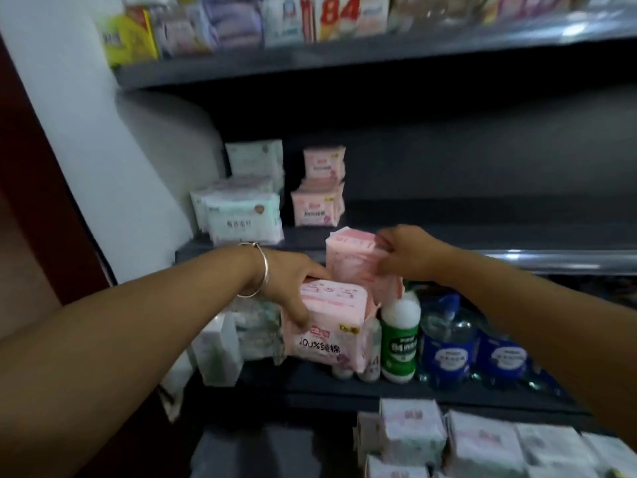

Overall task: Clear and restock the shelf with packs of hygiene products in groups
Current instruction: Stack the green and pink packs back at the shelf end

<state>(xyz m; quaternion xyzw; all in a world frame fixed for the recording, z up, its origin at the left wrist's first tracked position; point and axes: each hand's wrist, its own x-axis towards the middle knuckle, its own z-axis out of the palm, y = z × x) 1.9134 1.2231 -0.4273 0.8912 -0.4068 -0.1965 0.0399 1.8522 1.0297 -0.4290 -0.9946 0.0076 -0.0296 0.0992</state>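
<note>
My left hand point(293, 288), with a silver bangle on its wrist, grips a pink pack point(327, 332) by its top, in front of the lower shelf. My right hand point(403, 257) grips a second pink pack point(355, 260) a little higher, near the front edge of the middle shelf point(482, 232). On that shelf's left end stand mint-green packs point(241, 215) and, beside them, two stacked pink packs point(319, 188). The rest of the middle shelf is dark and bare.
A green-and-white bottle point(400, 339) and blue-labelled clear bottles point(448, 350) stand on the lower shelf right of the pink pack. White packs point(482, 446) lie below at the front right. The top shelf point(310, 60) is full of mixed packs. A white wall point(86, 132) is on the left.
</note>
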